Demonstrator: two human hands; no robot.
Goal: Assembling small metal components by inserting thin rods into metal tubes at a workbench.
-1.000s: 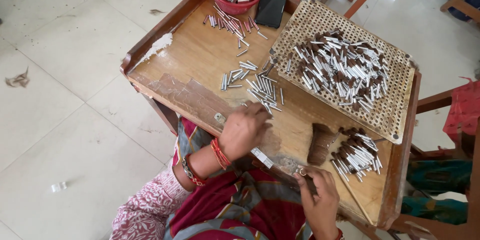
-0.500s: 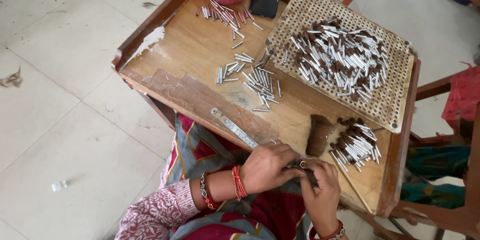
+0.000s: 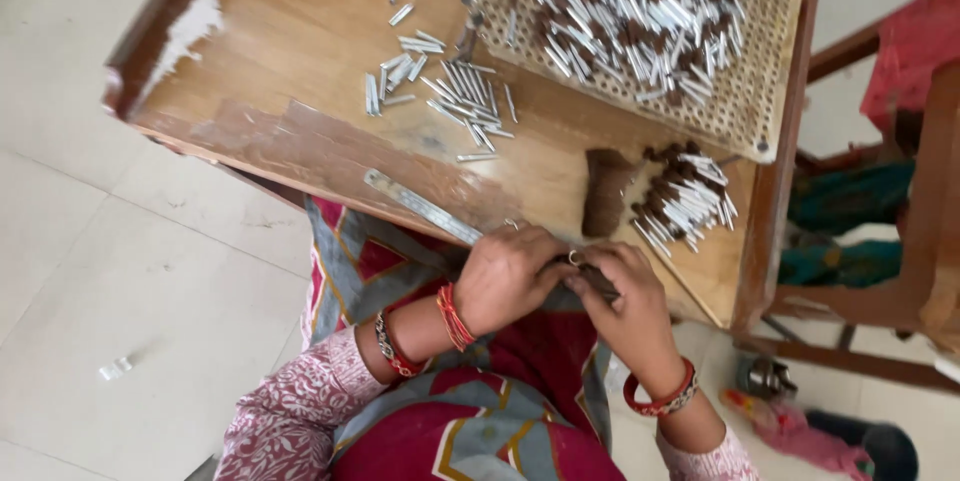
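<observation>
Both hands meet at the near edge of the worn wooden tabletop [image 3: 300, 61]. The left hand [image 3: 510, 276] and right hand [image 3: 625, 301] pinch one small dark brown rolled stick [image 3: 597, 281] between their fingertips, its long axis running left-right, nearer the right hand.

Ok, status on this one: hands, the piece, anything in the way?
Left hand and right hand together at tray edge, pinching a small dark stick. Metal strip lies beside the left hand. Nothing blocking.
</observation>
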